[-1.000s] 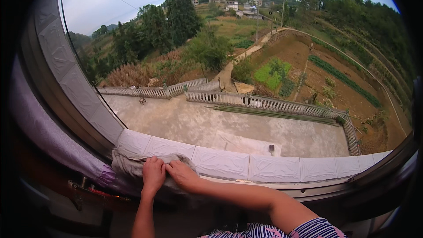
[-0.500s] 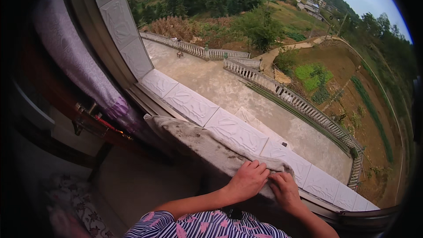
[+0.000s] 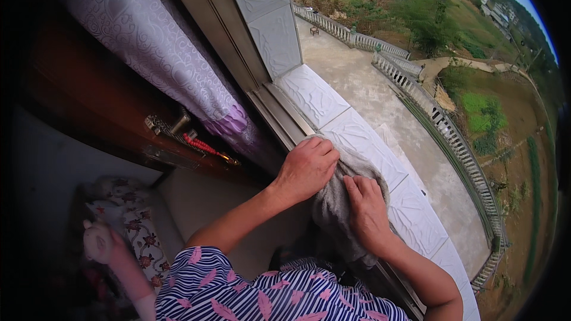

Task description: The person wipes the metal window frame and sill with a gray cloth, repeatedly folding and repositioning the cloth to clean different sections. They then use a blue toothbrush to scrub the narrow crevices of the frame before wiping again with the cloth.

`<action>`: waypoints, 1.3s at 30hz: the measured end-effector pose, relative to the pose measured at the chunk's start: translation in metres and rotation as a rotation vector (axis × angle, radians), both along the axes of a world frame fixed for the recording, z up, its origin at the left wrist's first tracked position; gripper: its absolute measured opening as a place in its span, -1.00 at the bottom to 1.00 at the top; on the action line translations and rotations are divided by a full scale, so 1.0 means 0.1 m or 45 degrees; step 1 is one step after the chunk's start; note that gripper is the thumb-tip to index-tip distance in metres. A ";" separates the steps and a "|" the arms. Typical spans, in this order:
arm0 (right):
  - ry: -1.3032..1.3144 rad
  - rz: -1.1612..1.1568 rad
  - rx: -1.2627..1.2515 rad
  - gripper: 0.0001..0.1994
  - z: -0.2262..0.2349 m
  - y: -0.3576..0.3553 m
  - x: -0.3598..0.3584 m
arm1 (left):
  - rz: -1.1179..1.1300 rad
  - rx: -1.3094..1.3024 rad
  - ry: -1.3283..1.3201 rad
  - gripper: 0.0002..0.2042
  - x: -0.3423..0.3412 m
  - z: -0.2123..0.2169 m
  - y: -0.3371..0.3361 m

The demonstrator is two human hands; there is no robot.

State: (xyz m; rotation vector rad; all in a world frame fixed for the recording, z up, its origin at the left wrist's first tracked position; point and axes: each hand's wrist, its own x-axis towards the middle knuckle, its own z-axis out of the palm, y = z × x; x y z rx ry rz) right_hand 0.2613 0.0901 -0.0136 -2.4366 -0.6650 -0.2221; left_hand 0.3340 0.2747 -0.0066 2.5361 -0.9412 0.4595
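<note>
A grey, stained cloth [image 3: 337,202] lies bunched over the window frame's lower track, partly draped on the white embossed tiles of the outer sill [image 3: 369,148]. My left hand [image 3: 309,168] is closed round its far end, beside the metal window track [image 3: 284,117]. Close by on the right, my right hand [image 3: 367,211] grips the same cloth, its fingers pinching the folds. The lower part of the cloth hangs down on the inner side of the window. Fingertips of both hands are partly hidden in the fabric.
A lilac patterned curtain [image 3: 160,41] hangs to the left, over a brown wooden door [image 3: 89,89] with a metal handle [image 3: 181,122] and a red beaded tassel [image 3: 202,144]. Flowered fabric [image 3: 143,232] lies lower left. Outside, below, are a concrete yard [image 3: 351,77] and a balustrade [image 3: 440,120].
The view has swung left, bringing the door handle and curtain closer. My hands have moved along the sill to the cloth's far end, and the cloth, stretched out before, is now bunched.
</note>
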 end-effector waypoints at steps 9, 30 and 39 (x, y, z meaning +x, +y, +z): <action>-0.178 0.041 0.087 -0.72 -0.21 1.33 1.54 | 0.320 0.353 -0.094 -0.91 1.17 0.02 1.04; 0.124 0.032 -0.058 -0.58 0.00 -0.63 -0.56 | -0.063 -0.187 0.083 -0.78 -0.86 -0.05 -0.56; 0.187 -0.170 -0.126 -0.58 0.21 -0.76 -0.94 | 0.647 -0.805 0.023 -0.42 -0.95 -0.60 0.01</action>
